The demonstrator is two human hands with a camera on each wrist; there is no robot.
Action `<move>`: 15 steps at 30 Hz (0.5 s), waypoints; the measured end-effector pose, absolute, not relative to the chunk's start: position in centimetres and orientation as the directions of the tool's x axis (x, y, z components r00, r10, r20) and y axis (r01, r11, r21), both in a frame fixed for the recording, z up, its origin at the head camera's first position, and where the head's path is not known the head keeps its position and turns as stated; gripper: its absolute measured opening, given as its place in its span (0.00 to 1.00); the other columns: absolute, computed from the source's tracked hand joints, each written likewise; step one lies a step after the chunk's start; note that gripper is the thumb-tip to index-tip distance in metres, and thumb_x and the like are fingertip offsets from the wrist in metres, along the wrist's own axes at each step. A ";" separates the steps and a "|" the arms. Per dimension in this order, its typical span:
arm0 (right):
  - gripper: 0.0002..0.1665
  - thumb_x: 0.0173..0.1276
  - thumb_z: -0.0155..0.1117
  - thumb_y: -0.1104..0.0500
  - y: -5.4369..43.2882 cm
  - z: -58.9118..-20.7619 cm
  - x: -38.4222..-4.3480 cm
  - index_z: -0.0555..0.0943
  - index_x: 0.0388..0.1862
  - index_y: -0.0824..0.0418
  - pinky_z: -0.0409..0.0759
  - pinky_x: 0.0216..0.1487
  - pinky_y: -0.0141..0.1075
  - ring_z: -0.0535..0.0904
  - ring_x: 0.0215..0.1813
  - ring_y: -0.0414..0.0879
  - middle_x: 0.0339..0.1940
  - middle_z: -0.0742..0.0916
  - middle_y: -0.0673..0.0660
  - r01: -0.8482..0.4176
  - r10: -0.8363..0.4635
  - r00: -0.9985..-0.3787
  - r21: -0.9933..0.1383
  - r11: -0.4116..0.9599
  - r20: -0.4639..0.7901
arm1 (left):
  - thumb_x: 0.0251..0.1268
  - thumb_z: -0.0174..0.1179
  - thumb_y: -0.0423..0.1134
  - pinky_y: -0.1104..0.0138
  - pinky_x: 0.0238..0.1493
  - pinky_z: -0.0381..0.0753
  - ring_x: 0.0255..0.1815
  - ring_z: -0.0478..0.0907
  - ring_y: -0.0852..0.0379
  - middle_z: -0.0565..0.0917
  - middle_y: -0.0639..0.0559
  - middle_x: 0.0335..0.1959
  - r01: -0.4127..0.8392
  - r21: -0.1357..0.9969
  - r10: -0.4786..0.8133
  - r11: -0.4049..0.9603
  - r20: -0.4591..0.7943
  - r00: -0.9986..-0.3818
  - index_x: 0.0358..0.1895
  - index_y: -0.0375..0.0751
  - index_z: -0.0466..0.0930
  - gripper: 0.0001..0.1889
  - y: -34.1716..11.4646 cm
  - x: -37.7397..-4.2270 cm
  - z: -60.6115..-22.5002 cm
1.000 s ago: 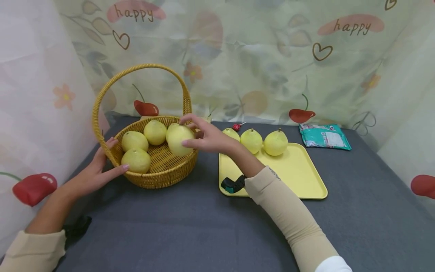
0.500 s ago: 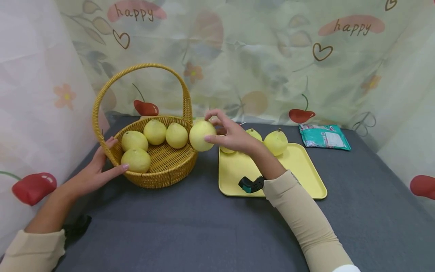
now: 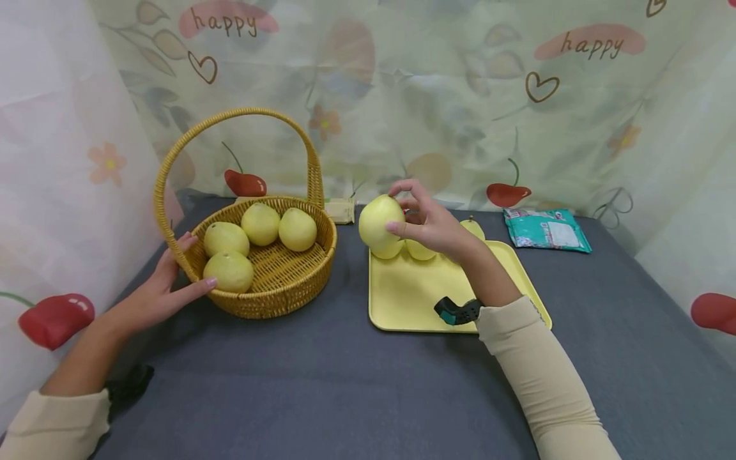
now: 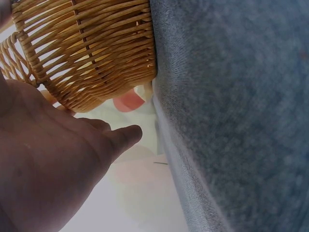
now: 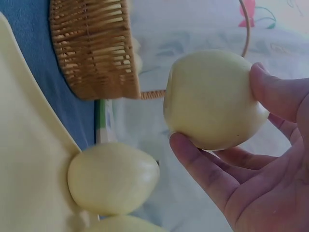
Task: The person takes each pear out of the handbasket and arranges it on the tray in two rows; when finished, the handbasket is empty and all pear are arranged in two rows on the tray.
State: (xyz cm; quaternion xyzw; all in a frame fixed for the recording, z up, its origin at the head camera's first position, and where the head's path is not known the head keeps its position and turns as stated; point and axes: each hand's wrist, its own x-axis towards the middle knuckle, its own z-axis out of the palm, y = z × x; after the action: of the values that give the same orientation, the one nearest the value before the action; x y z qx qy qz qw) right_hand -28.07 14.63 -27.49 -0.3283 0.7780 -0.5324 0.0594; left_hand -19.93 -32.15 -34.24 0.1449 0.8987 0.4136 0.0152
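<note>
One round, pale-yellow pear (image 3: 377,220) is gripped between thumb and fingertips of the right hand (image 3: 434,225), at its left, raised near similar pears (image 5: 113,179) at the far left corner of a yellow rectangular tray (image 3: 411,300). The left hand (image 3: 158,292), thumb spread, touches a golden wicker basket (image 3: 270,306). Beneath is a dark-grey cloth-covered table (image 3: 345,383); pale cherry-printed curtains (image 3: 414,147) hang beyond its far edge.

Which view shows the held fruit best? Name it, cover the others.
The right wrist view: the held fruit appears close and large there. The head view shows it smaller; the left wrist view misses it.
</note>
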 end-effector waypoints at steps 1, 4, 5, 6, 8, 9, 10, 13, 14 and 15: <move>0.28 0.73 0.64 0.62 14.9 -27.4 -28.0 0.61 0.65 0.55 0.79 0.51 0.49 0.82 0.54 0.60 0.62 0.76 0.65 -0.445 -0.567 -0.782 -0.869 0.218 0.258 | 0.72 0.59 0.46 0.25 0.64 0.42 0.77 0.32 0.29 0.28 0.36 0.80 0.246 0.747 0.272 0.617 0.091 -0.958 0.81 0.41 0.28 0.51 -32.2 -19.9 -34.2; 0.28 0.73 0.63 0.63 15.8 -27.3 -27.9 0.61 0.65 0.56 0.80 0.51 0.47 0.81 0.55 0.62 0.62 0.75 0.66 -0.446 -0.549 -0.789 -0.871 0.207 0.274 | 0.72 0.60 0.46 0.25 0.64 0.42 0.77 0.32 0.29 0.28 0.36 0.80 0.247 0.747 0.273 0.617 0.091 -0.958 0.81 0.41 0.28 0.51 -32.2 -20.0 -34.3; 0.28 0.73 0.63 0.64 16.1 -27.3 -27.9 0.60 0.65 0.57 0.80 0.51 0.46 0.81 0.55 0.63 0.62 0.75 0.66 -0.445 -0.541 -0.793 -0.873 0.200 0.281 | 0.72 0.60 0.46 0.25 0.63 0.43 0.77 0.32 0.29 0.28 0.36 0.80 0.249 0.748 0.274 0.615 0.092 -0.957 0.81 0.41 0.27 0.51 -32.2 -20.0 -34.3; 0.29 0.73 0.63 0.65 16.3 -27.3 -27.9 0.60 0.65 0.57 0.80 0.51 0.45 0.80 0.56 0.63 0.62 0.75 0.67 -0.445 -0.530 -0.798 -0.874 0.195 0.288 | 0.72 0.60 0.45 0.25 0.64 0.43 0.77 0.32 0.29 0.28 0.37 0.80 0.250 0.749 0.275 0.614 0.094 -0.957 0.81 0.41 0.27 0.51 -32.2 -20.0 -34.3; 0.29 0.73 0.62 0.66 16.8 -27.3 -27.7 0.60 0.65 0.58 0.80 0.51 0.44 0.79 0.57 0.64 0.62 0.75 0.68 -0.438 -0.498 -0.814 -0.879 0.187 0.300 | 0.72 0.60 0.45 0.25 0.63 0.43 0.77 0.33 0.28 0.28 0.36 0.80 0.256 0.748 0.276 0.613 0.101 -0.956 0.81 0.41 0.28 0.51 -32.3 -20.1 -34.4; 0.29 0.73 0.62 0.66 17.1 -27.2 -27.7 0.60 0.65 0.58 0.80 0.51 0.44 0.79 0.58 0.64 0.62 0.75 0.68 -0.432 -0.475 -0.826 -0.882 0.188 0.303 | 0.72 0.60 0.45 0.25 0.63 0.43 0.77 0.33 0.28 0.29 0.36 0.80 0.258 0.748 0.277 0.612 0.103 -0.955 0.81 0.41 0.28 0.51 -32.3 -20.1 -34.4; 0.29 0.73 0.62 0.66 17.3 -27.1 -27.6 0.59 0.66 0.58 0.80 0.51 0.43 0.78 0.58 0.64 0.63 0.75 0.68 -0.424 -0.448 -0.840 -0.884 0.195 0.304 | 0.72 0.60 0.45 0.25 0.63 0.43 0.77 0.33 0.28 0.29 0.36 0.80 0.260 0.748 0.277 0.610 0.105 -0.955 0.81 0.42 0.28 0.51 -32.3 -20.1 -34.4; 0.30 0.73 0.63 0.63 18.1 -26.7 -27.5 0.59 0.67 0.57 0.81 0.52 0.42 0.78 0.60 0.63 0.63 0.75 0.68 -0.405 -0.344 -0.884 -0.885 0.227 0.316 | 0.71 0.60 0.44 0.25 0.63 0.43 0.77 0.33 0.28 0.29 0.36 0.80 0.262 0.751 0.277 0.607 0.109 -0.955 0.81 0.41 0.28 0.51 -32.3 -20.2 -34.5; 0.31 0.73 0.64 0.63 18.4 -26.5 -27.5 0.60 0.67 0.56 0.82 0.52 0.42 0.78 0.59 0.63 0.63 0.75 0.68 -0.402 -0.305 -0.895 -0.884 0.237 0.326 | 0.72 0.60 0.44 0.25 0.64 0.42 0.77 0.33 0.28 0.29 0.36 0.80 0.261 0.752 0.276 0.605 0.109 -0.955 0.81 0.41 0.28 0.51 -32.3 -20.2 -34.6; 0.31 0.73 0.64 0.62 18.7 -26.4 -27.6 0.60 0.67 0.56 0.83 0.51 0.41 0.79 0.59 0.63 0.63 0.75 0.68 -0.399 -0.261 -0.906 -0.881 0.254 0.334 | 0.72 0.60 0.44 0.25 0.64 0.42 0.77 0.32 0.29 0.28 0.37 0.80 0.259 0.753 0.276 0.605 0.106 -0.955 0.81 0.41 0.28 0.51 -32.3 -20.2 -34.6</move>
State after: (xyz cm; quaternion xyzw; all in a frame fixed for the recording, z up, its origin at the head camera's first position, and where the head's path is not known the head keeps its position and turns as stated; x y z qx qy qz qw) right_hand -27.56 18.71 -26.36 -0.2088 0.7896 -0.5739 -0.0599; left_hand -20.15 -32.27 -34.59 0.1493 0.8957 0.4187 0.0104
